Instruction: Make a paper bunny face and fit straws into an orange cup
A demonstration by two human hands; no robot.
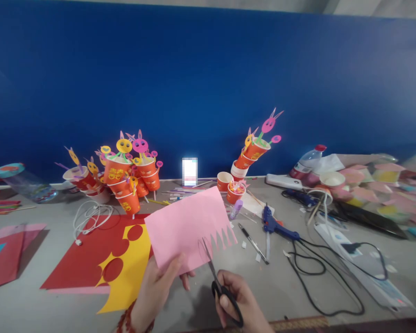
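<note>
A sheet of pink paper point(183, 226) is pinched in my left hand point(164, 277), thumb on top and fingers under its lower edge. Pointed notches run along the sheet's lower right edge, and a curved outline is drawn beside them. My right hand point(237, 296) grips black-handled scissors point(215, 277) by the finger loops. Their blades reach up to the lower edge of the pink paper near the drawn outline. Below the sheet, at the left, lie cut yellow paper point(125, 286) with round holes and red paper point(74, 259).
Decorated red paper cups point(125, 201) stand at the back left, more point(247, 159) at the back right. A blue glue gun point(275, 224) with a looping cord, a pen point(253, 243) and a white power strip point(364, 273) lie at the right. A white cable point(92, 217) is coiled at the left.
</note>
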